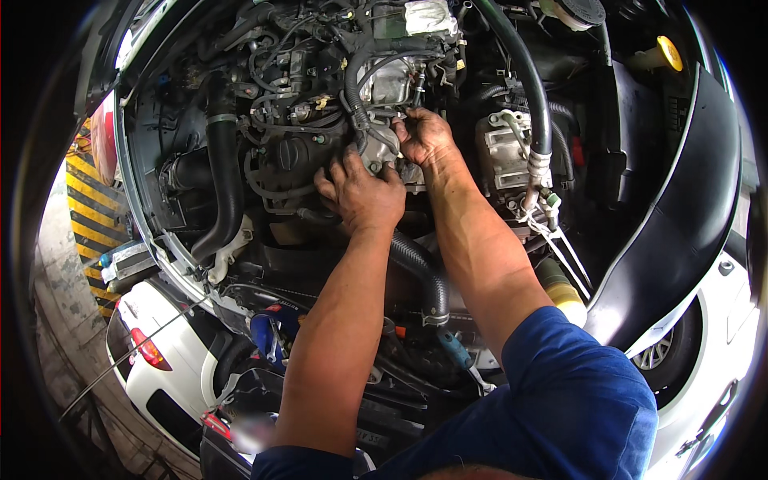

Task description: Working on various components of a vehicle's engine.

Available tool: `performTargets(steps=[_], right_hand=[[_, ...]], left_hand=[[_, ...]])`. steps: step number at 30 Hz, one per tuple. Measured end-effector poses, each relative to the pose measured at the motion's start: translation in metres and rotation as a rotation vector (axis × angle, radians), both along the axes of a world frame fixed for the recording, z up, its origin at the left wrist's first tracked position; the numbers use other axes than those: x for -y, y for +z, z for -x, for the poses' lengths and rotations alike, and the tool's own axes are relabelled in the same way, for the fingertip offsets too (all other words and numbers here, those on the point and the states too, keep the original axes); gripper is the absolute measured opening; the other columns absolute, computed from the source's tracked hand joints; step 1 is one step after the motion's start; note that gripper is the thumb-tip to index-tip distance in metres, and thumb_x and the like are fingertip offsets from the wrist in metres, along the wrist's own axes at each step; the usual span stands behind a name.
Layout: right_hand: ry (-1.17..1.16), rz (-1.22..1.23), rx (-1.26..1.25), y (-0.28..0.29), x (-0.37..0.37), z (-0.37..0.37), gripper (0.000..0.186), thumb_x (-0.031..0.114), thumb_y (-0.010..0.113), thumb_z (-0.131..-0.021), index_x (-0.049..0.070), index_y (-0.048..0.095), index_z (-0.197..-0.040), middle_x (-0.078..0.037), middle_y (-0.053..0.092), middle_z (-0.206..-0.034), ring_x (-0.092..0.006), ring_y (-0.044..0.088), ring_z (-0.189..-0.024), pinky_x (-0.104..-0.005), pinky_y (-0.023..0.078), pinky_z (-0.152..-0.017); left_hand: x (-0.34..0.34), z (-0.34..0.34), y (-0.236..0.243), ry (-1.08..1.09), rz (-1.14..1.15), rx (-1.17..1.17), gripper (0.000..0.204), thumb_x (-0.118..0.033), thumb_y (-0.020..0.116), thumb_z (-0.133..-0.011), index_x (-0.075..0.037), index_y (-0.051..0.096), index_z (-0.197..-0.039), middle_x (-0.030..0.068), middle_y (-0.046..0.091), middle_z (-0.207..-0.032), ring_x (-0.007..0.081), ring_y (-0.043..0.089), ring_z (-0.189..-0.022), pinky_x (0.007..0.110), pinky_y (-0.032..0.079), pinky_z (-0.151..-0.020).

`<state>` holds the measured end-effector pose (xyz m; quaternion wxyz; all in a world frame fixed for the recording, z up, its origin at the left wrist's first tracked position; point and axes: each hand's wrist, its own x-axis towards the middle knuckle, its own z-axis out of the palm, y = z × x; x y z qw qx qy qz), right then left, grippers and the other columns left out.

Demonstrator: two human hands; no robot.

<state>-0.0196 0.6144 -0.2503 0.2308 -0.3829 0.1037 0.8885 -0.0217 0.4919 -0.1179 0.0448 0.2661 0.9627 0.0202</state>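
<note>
My left hand [364,192] lies low on the front of the engine, its fingers bent around the lower end of a ribbed black wiring conduit [354,92] and the grey metal housing [382,144]. Its fingertips are partly hidden, so what they grip cannot be made out. On the other side of that housing is my right hand [428,138], thumb and fingers closed together at its edge. Whatever sits in that pinch is hidden or too small to name. Left of my hands is a black engine cover with a round oil cap [293,154].
A thick black hose [220,176] runs down the left, and a ribbed hose [416,268] passes below my wrists. On the right are a metal component [508,152], a long black pipe [520,72] and a yellow cap [669,53]. A blue-handled tool [456,350] lies near my body.
</note>
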Motion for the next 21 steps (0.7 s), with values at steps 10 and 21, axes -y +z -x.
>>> performTargets(steps=[10,21], right_hand=[[-0.094,0.077,-0.152,-0.013,0.000,-0.002,0.013,0.005,0.051,-0.093,-0.005,0.049,-0.101,-0.019,0.055,-0.091,-0.0259,0.059,-0.070,-0.0278,0.058,-0.056],[0.168,-0.257,0.059,0.005,-0.001,-0.007,0.023,0.019,0.063,-0.092,0.001,0.059,-0.106,-0.012,0.066,-0.088,-0.0275,0.067,-0.079,-0.0359,0.057,-0.065]], left_hand=[[-0.002,-0.001,-0.006,-0.006,-0.019,-0.002,0.065,-0.035,0.070,-0.082,-0.008,0.047,-0.136,0.0196,0.045,-0.139,0.0447,0.025,-0.136,0.058,0.025,-0.111],[0.005,0.006,-0.001,-0.022,-0.013,-0.041,0.067,-0.032,0.072,-0.080,-0.008,0.045,-0.138,0.0196,0.046,-0.139,0.0459,0.026,-0.135,0.057,0.026,-0.112]])
